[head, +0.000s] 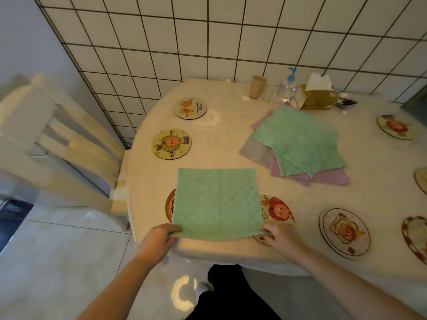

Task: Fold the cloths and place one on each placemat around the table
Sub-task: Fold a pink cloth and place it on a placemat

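Observation:
A green cloth (217, 202) lies spread flat at the near edge of the round table (221, 139). My left hand (157, 241) pinches its near left corner and my right hand (279, 236) pinches its near right corner. The cloth covers most of one round placemat (169, 205) and the left part of another placemat (277, 210) with a red cartoon figure. A stack of green, pink and grey cloths (298, 144) sits mid-table. More round placemats lie around the rim, at the left (171, 144), the far left (190, 108), the near right (344, 233) and the far right (395, 127).
A white chair (57, 144) stands to the left of the table. Against the tiled wall at the back are a paper cup (257, 86), a pump bottle (286, 86) and a tissue box (316, 95). My legs and one foot show below the table edge.

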`<state>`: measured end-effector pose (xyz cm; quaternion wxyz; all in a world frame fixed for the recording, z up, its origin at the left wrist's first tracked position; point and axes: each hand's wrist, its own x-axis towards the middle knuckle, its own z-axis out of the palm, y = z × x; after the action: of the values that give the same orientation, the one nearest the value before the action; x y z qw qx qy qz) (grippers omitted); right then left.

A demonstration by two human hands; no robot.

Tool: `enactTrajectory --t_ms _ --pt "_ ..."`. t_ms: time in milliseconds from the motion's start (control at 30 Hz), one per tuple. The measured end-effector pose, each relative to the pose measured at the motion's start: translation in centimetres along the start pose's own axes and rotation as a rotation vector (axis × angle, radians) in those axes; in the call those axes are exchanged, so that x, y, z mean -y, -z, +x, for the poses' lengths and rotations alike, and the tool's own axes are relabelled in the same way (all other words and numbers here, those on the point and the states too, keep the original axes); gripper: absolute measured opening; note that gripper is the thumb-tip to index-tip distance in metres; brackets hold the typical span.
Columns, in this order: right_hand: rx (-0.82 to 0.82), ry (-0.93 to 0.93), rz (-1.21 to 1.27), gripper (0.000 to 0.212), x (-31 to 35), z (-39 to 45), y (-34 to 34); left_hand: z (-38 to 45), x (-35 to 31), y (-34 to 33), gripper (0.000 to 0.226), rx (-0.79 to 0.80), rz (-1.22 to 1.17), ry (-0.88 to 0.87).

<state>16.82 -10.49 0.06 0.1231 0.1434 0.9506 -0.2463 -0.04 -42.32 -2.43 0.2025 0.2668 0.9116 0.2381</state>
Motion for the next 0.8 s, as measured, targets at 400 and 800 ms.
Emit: enactTrajectory --t_ms 400,800 --pt "-0.334 -0.407 0.64 0.015 0.9 6.6 3.5 7.6 -2.9 4.7 0.005 -0.243 -0.762 0.363" --pt "-0.246 -0.474 0.771 0.012 -1.1 15.3 3.9 17.2 -2.9 3.8 0.016 -0.217 -0.474 0.514"
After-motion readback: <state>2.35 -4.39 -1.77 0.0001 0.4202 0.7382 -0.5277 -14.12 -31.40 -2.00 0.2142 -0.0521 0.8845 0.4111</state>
